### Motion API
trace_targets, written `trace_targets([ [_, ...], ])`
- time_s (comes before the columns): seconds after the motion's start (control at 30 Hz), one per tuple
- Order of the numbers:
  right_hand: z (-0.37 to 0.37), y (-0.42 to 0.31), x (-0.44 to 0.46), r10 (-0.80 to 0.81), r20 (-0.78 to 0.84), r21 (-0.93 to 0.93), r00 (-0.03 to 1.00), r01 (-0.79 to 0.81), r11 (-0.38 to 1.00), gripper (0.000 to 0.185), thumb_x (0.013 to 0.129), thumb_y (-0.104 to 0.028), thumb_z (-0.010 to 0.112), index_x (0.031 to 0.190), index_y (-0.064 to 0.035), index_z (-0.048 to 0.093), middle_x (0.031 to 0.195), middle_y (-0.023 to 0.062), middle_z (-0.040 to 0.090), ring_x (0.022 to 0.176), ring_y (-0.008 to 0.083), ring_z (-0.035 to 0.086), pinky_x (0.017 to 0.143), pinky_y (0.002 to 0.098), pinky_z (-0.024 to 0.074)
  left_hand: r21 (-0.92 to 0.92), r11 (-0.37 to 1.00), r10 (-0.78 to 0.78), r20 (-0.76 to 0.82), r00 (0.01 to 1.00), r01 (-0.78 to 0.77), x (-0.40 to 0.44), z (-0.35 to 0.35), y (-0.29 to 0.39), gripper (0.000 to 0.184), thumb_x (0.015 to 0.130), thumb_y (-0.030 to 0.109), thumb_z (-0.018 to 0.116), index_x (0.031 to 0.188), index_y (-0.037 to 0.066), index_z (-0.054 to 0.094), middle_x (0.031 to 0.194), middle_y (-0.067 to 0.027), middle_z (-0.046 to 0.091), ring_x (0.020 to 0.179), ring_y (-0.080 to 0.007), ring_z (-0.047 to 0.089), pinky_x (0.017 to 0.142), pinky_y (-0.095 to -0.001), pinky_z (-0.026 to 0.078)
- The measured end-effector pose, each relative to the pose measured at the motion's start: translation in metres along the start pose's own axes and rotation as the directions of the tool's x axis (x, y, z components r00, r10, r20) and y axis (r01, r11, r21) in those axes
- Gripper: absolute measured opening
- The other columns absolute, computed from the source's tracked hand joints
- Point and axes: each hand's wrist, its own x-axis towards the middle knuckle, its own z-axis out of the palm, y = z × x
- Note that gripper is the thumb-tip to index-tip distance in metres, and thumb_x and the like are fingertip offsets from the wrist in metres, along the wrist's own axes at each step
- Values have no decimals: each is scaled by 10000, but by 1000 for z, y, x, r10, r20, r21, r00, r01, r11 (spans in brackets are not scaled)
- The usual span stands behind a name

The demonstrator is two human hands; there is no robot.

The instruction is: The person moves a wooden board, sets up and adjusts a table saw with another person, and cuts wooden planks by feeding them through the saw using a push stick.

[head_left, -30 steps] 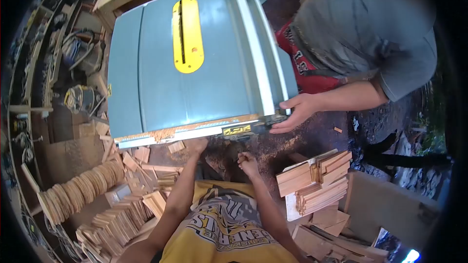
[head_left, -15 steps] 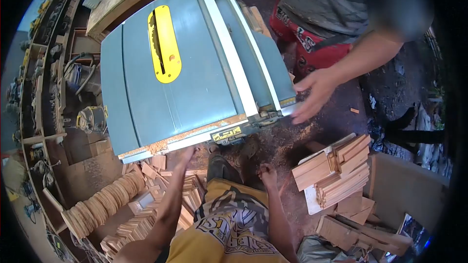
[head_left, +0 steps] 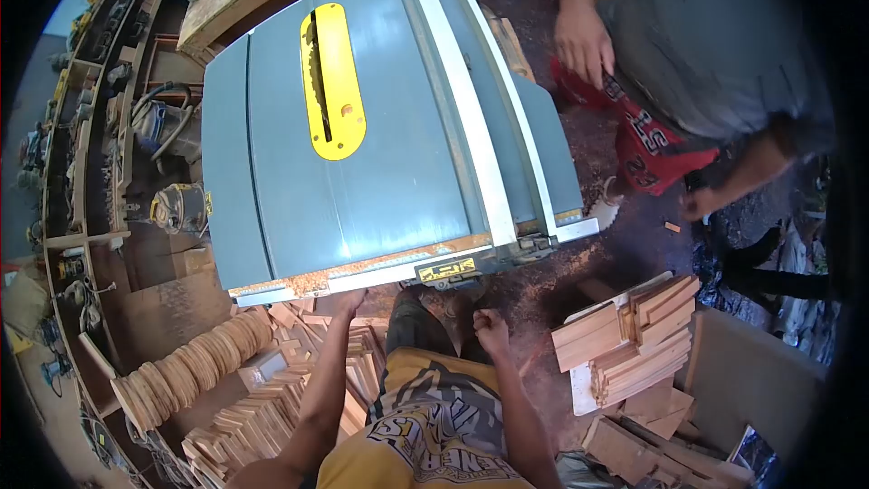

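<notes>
A table saw (head_left: 398, 181) with a blue-grey top fills the middle of the view. Its yellow throat plate (head_left: 333, 81) has a dark slot with the toothed blade showing. The long metal rip fence (head_left: 462, 100) lies along the right part of the top. My left hand (head_left: 351, 301) is at the saw's front edge, its fingers partly hidden under the rail, so their grip cannot be seen. Beside my body, below the saw's front, my right hand (head_left: 491, 333) is closed with curled fingers, apart from the saw. Nothing shows in it.
A co-worker in red shorts (head_left: 644, 140) bends at the right, beyond the fence. Stacked wood strips (head_left: 638, 335) lie at lower right. Round wooden discs (head_left: 195, 362) and cut pieces (head_left: 262, 412) are at lower left. A shop vacuum (head_left: 176, 208) stands by the shelves (head_left: 81, 154). Sawdust covers the front rail.
The co-worker's hand has left the fence's front end, and the co-worker has turned and bent down at the right. The view has shifted slightly; my hands stay in nearly the same places.
</notes>
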Motion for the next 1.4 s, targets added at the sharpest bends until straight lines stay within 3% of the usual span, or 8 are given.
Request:
trace_targets([
  [0.33, 14, -1, 0, -33, -70, -4, 997, 33, 999, 138, 850, -119, 599, 946, -28, 641, 733, 61, 623, 671, 135, 603, 625, 274, 480, -347, 938, 79, 218, 973, 2, 53, 55, -37, 257, 873, 334, 541, 773, 105, 603, 539, 4, 465, 378, -65, 354, 351, -211, 254],
  [0.53, 13, -17, -11, 38, -58, -42, 998, -41, 998, 172, 862, -179, 597, 953, -40, 638, 796, 130, 652, 771, 217, 652, 701, 316, 494, 93, 983, 168, -97, 981, -159, 47, -10, -53, 240, 866, 314, 567, 832, 81, 612, 560, 1, 458, 407, -95, 372, 369, -234, 278],
  [0.63, -1, -21, -10, 27, -106, -103, 994, -38, 994, 178, 854, -185, 594, 956, -46, 640, 835, 148, 657, 822, 271, 659, 730, 345, 494, 734, 401, 908, -237, 347, -548, 132, 32, -131, 251, 881, 303, 545, 867, 62, 613, 586, -6, 487, 466, -101, 421, 401, -264, 302],
  [0.83, -5, 19, -6, 90, -173, 76, 981, -78, 994, 123, 837, -105, 579, 927, -51, 642, 781, 74, 644, 666, 126, 605, 620, 285, 481, 535, 829, 200, -9, 980, -164, 75, 20, -59, 342, 896, 362, 491, 986, 58, 617, 856, -103, 567, 751, -203, 509, 650, -342, 374],
  [0.87, -3, 22, -4, 92, -172, 92, 981, -77, 993, 117, 833, -90, 577, 923, -50, 641, 770, 61, 639, 649, 105, 590, 606, 276, 477, 475, 874, -139, 42, 989, 103, 10, 19, 23, 431, 892, 405, 468, 1096, 59, 625, 1111, -186, 623, 1029, -301, 575, 896, -408, 429],
  [0.93, 5, 21, -6, 34, -193, 108, 981, -13, 994, 118, 829, -67, 564, 920, -47, 636, 763, 55, 632, 651, 94, 580, 602, 269, 471, 521, 852, -36, -25, 999, 43, 5, 0, 4, 433, 890, 410, 461, 1044, 42, 629, 1068, -186, 634, 986, -306, 587, 876, -410, 434],
  [1.03, 6, -13, 7, -56, -185, 78, 981, 71, 994, 119, 834, -68, 567, 924, -34, 636, 770, 68, 639, 689, 107, 595, 627, 272, 476, 348, 910, 247, -23, 969, -224, 82, -7, -73, 425, 904, 417, 434, 989, 48, 626, 987, -152, 625, 897, -281, 582, 799, -377, 435],
  [1.4, 10, -6, 2, -71, -180, 67, 981, 85, 994, 117, 878, -94, 577, 941, -12, 631, 751, 47, 627, 634, 120, 588, 583, 263, 466, -423, 838, -16, 612, 791, 345, -18, 59, 6, 154, 849, 231, 626, 795, 89, 598, 593, 5, 543, 456, -96, 475, 389, -220, 336],
])
